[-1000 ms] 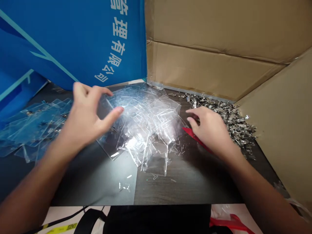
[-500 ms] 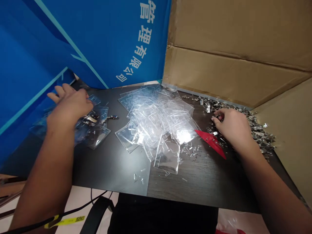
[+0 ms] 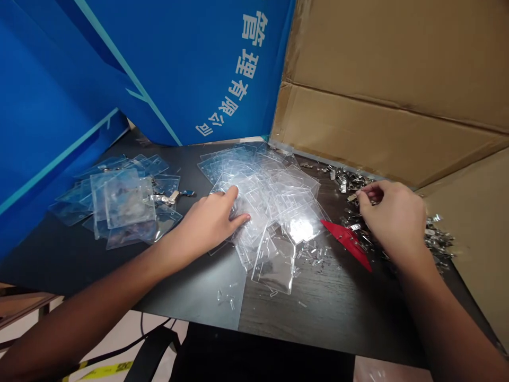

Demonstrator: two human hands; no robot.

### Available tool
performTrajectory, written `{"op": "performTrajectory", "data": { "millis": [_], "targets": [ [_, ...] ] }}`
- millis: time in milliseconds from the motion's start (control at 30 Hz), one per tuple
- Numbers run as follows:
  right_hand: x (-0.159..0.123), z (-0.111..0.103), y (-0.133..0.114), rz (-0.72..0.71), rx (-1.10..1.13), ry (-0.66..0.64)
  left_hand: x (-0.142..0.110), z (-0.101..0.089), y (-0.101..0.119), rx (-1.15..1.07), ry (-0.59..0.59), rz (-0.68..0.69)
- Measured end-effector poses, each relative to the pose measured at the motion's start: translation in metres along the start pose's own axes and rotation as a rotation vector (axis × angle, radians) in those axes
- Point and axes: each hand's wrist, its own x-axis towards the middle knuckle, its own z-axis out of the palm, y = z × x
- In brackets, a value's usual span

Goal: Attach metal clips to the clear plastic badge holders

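Observation:
My left hand (image 3: 212, 220) lies with fingers stretched on the left edge of a heap of clear plastic badge sleeves (image 3: 270, 201) in the middle of the dark table (image 3: 178, 276). My right hand (image 3: 393, 217) is curled above a pile of small metal clips (image 3: 433, 233) at the right, thumb and forefinger pinched on one clip (image 3: 353, 197). A second, smaller stack of sleeves with clips fitted (image 3: 123, 204) lies at the left, apart from both hands.
A red plastic piece (image 3: 348, 241) lies between the sleeve heap and the clips. Small clear scraps (image 3: 226, 297) dot the table's front. A blue printed board (image 3: 119, 69) stands behind left, cardboard walls (image 3: 377, 106) behind and right.
My left hand came away from the left stack and moved right onto the sleeve heap. My right hand stayed at the clip pile and lifted slightly with a clip pinched.

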Motion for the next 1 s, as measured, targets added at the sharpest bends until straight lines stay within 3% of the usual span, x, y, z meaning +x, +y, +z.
{"op": "performTrajectory", "data": {
  "millis": [167,300,367,500,633,767,867,1000],
  "targets": [
    [-0.005,-0.011,-0.008,-0.028,0.138,0.047,0.000,-0.007,-0.007,-0.114,-0.002,-0.054],
    [-0.011,-0.015,-0.020,0.004,0.412,0.092,0.007,-0.027,-0.011,-0.464,0.066,-0.059],
    [-0.016,-0.014,-0.028,0.016,0.623,0.050,0.010,-0.033,-0.009,-0.667,0.089,-0.050],
    [-0.036,-0.011,-0.050,0.090,0.979,-0.254,0.008,-0.029,0.004,-1.061,0.077,-0.012],
    [-0.068,-0.008,-0.073,0.121,1.273,-0.649,0.001,-0.004,0.020,-1.360,-0.015,0.024],
    [-0.086,-0.001,-0.085,0.277,1.450,-1.019,-0.001,0.018,0.024,-1.450,-0.097,0.228],
    [-0.084,0.004,-0.083,0.327,1.462,-1.126,0.003,0.024,0.021,-1.447,-0.134,0.371],
    [-0.080,0.001,-0.077,0.092,1.419,-1.105,0.006,0.021,0.017,-1.511,-0.323,0.448]
  ]
}}
